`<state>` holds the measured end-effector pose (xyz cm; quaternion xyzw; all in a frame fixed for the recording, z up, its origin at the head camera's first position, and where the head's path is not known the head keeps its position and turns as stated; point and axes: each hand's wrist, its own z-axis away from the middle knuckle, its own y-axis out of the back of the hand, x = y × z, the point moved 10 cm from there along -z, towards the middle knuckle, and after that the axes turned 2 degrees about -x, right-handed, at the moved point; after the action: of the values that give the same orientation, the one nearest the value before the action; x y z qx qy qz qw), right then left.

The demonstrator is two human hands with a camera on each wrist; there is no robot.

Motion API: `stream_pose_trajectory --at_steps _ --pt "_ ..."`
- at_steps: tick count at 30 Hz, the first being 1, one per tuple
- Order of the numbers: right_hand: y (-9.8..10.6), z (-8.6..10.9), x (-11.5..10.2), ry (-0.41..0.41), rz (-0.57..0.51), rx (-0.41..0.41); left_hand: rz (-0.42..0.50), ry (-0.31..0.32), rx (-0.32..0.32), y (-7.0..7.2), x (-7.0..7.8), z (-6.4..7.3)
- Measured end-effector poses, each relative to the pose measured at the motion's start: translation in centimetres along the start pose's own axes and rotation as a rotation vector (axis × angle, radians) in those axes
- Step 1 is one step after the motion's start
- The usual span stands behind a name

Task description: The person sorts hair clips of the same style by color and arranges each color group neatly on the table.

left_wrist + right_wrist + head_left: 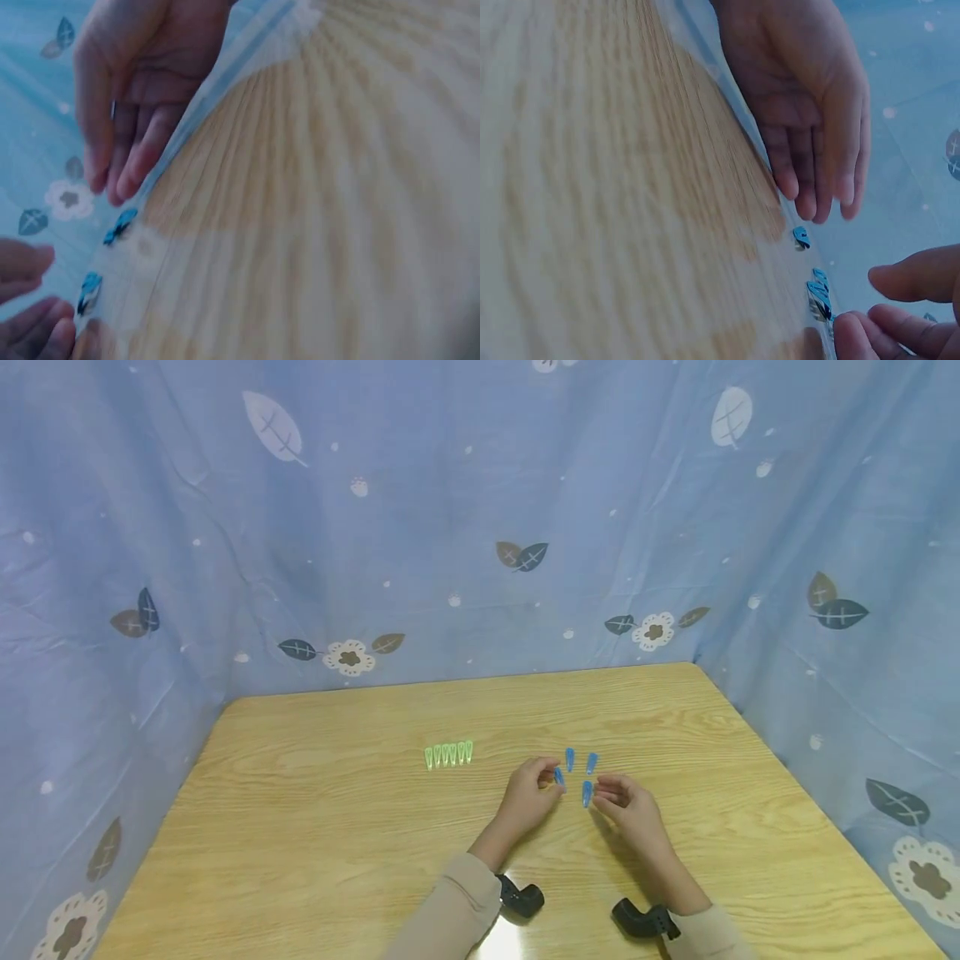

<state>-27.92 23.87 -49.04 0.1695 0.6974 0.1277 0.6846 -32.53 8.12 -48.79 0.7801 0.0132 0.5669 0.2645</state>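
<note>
Several blue snap hair clips lie in a loose group on the wooden table. My left hand [527, 795] is curved beside the group's left side, with the leftmost blue clip [559, 778] in the gap between thumb and fingers. From the right, my right hand [636, 814] has its loosely bent fingertips close to the nearest blue clip [587, 793]. Two more, a blue clip [570, 759] and another blue clip [592, 763], lie just beyond. In the left wrist view the left hand [146, 90] hangs with relaxed fingers above a clip [120, 226]. Relaxed fingers also show on the right hand [802, 105].
A tidy row of several light green hair clips [448, 754] lies left of the hands. Black wrist devices, one a bent black piece [522, 897], sit on both forearms. Blue patterned curtain [450, 527] encloses the back and sides of the wooden table [300, 827].
</note>
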Motion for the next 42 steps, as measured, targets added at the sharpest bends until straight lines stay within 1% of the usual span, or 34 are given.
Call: stream_pose_trajectory --at_steps 3,6,9,14,16,20,25,29,31,33,35,39,42 --pt "-0.4 0.0 0.1 -0.016 0.014 0.013 -0.079 0.019 0.056 0.0 -0.1 0.0" --pt "-0.6 -0.1 0.1 -0.025 0.057 0.035 -0.132 0.043 0.106 0.1 -0.3 -0.1" --pt "-0.7 -0.3 0.1 -0.027 0.117 0.067 -0.174 0.067 0.124 0.1 -0.5 -0.2" --pt "-0.9 -0.8 -0.2 -0.012 0.207 0.119 -0.268 0.086 0.117 -0.3 -0.6 -0.3" --pt "-1.0 -0.9 -0.6 0.005 0.239 0.126 -0.302 0.089 0.105 -0.4 -0.5 -0.4" --pt "-1.1 -1.1 -1.0 0.018 0.29 0.134 -0.336 0.098 0.101 -0.4 -0.1 -0.6" --pt "-0.9 -1.2 -0.9 0.007 0.295 0.148 -0.363 0.124 0.105 0.0 0.5 -1.0" --pt "-0.8 -1.3 -1.0 0.021 0.28 0.15 -0.373 0.119 0.105 0.4 0.6 -1.1" --pt "-0.9 -1.4 -0.8 0.02 0.268 0.143 -0.354 0.114 0.108 0.5 0.3 -1.1" --pt "-1.0 -1.4 -0.6 0.008 0.25 0.131 -0.301 0.111 0.119 0.7 -0.2 -1.1" --pt "-1.1 -1.4 -0.4 -0.008 0.234 0.118 -0.221 0.111 0.121 0.8 -0.7 -1.0" --pt "-1.0 -1.5 -0.2 -0.027 0.217 0.111 -0.018 0.112 0.122 1.1 -1.5 -0.8" --pt "-0.9 -1.5 -0.2 -0.027 0.212 0.114 0.094 0.123 0.117 1.5 -1.9 -0.6"
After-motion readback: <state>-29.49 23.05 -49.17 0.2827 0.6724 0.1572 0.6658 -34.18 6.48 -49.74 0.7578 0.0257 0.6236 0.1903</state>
